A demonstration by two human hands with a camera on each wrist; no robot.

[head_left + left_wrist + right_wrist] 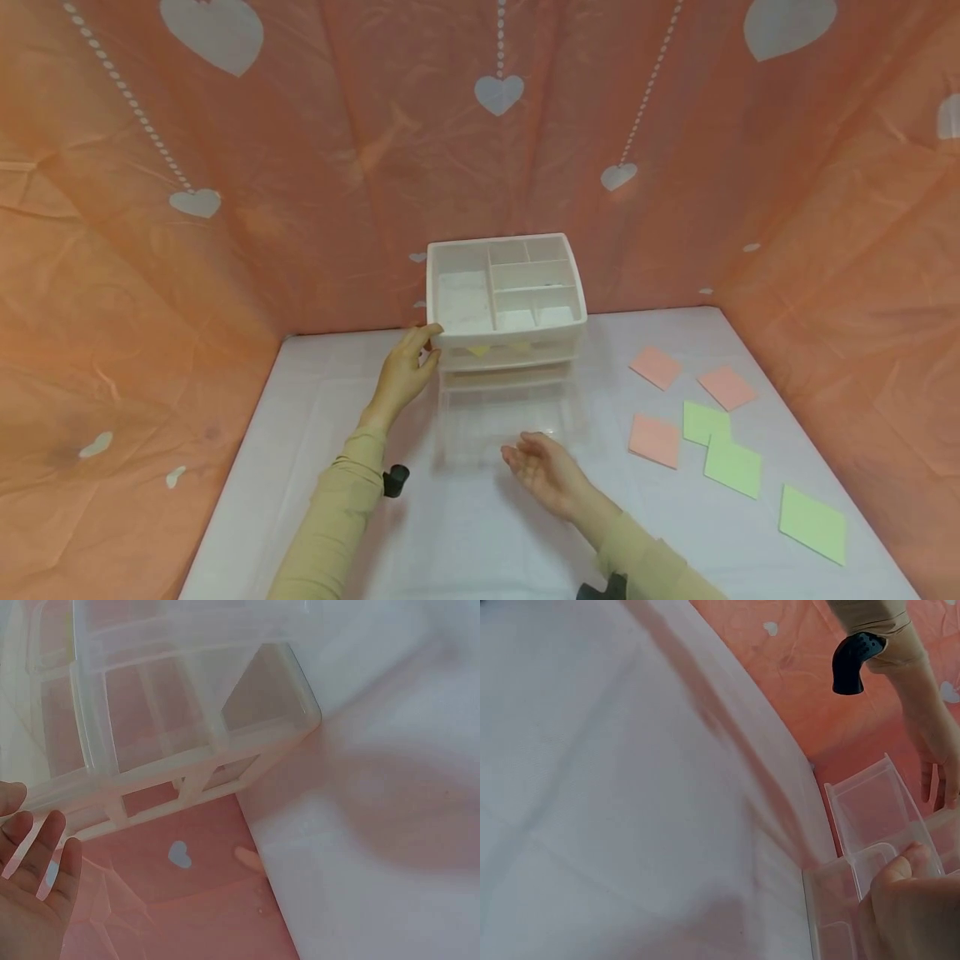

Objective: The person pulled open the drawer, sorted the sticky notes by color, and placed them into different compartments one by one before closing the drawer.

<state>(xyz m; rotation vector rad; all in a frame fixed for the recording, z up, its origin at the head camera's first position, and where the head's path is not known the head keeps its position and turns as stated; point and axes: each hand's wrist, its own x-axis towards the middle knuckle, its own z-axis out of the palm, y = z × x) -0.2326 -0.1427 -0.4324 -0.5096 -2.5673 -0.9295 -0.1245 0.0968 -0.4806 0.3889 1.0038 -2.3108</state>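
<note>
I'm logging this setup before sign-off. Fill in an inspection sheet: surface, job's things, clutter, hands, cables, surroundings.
Surface: pale table.
Job's things: white organizer with a compartmented top; clear drawer pulled out below; yellow piece showing just under the top.
Clutter: three pink squares and three green squares, on the table's right side.
Left hand: at the organizer's front left corner.
Right hand: at the drawer's front; grip unclear.
Cables: nothing seen.
Surroundings: orange cloth with pale hearts.

No text, label, brand, number or sign can be read in any view.
</note>
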